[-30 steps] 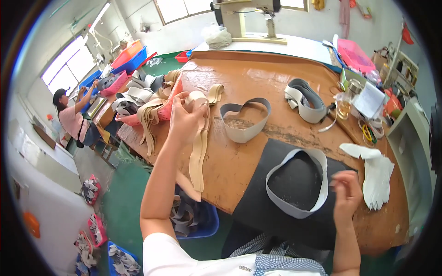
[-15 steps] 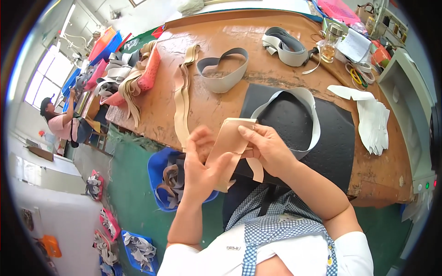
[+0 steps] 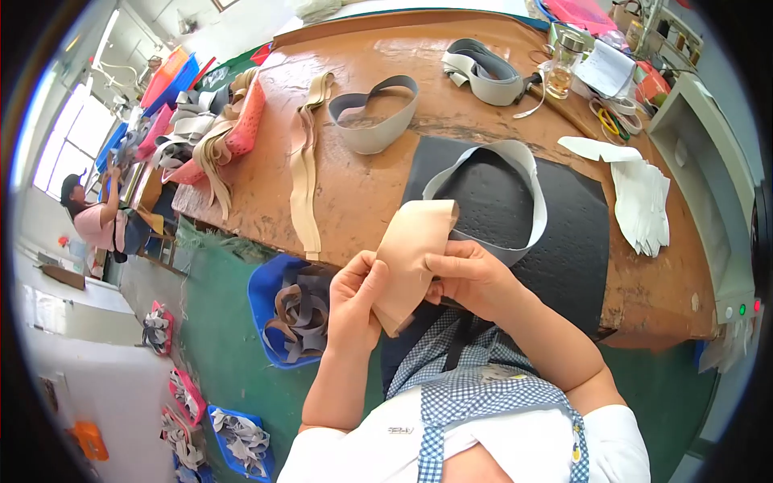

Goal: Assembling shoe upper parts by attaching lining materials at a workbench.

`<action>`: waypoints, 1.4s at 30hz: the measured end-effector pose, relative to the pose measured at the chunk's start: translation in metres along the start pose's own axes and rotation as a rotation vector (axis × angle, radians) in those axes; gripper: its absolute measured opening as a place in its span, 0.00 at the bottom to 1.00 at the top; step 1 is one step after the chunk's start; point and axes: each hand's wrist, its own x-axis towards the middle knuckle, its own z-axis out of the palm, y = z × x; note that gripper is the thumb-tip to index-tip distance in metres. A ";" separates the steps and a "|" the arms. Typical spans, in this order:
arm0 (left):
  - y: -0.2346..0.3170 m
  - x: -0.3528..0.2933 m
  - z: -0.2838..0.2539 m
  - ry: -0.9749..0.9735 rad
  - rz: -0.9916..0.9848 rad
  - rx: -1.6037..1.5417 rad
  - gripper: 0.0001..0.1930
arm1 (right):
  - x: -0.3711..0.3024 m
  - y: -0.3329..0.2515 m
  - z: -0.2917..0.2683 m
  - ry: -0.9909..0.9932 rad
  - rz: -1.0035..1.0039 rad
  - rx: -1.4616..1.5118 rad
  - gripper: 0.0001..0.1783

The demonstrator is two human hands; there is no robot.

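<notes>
Between my hands, over the table's near edge, is a wide tan strip (image 3: 415,249), bent into a curve. My left hand (image 3: 358,294) pinches its left edge between thumb and fingers. Gripping the opposite edge is my right hand (image 3: 475,274), thumb on top and fingers curled underneath. Just beyond, a light grey band loop (image 3: 527,229) stands on a black mat (image 3: 576,249). Further off on the brown table (image 3: 483,121) stands another grey loop (image 3: 374,133), and left of it lie long beige strips (image 3: 303,177).
A pink basket (image 3: 250,121) full of strips sits at the table's left. Below, a blue bin (image 3: 266,322) holds more strips. White pieces (image 3: 640,205), a glass jar (image 3: 564,68) and a grey machine (image 3: 692,161) occupy the right. A person (image 3: 101,217) works at far left.
My left hand, open before with fingers spread, has closed on the strip's left edge. The strip now looks wider and curved. The whole view has shifted slightly.
</notes>
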 end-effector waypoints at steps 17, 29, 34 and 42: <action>-0.013 0.025 0.055 -0.417 0.541 0.848 0.11 | -0.199 -0.012 -0.029 0.331 -0.390 -0.106 0.18; -0.040 0.084 0.085 -0.642 0.224 1.109 0.08 | -0.197 -0.039 -0.007 0.692 -0.199 0.142 0.17; -0.003 0.095 0.112 -0.617 0.240 0.914 0.09 | -0.100 -0.018 -0.062 0.526 -0.154 0.114 0.11; -0.010 0.050 0.082 -0.578 0.306 0.885 0.10 | -0.054 -0.039 -0.042 0.334 -0.340 0.065 0.15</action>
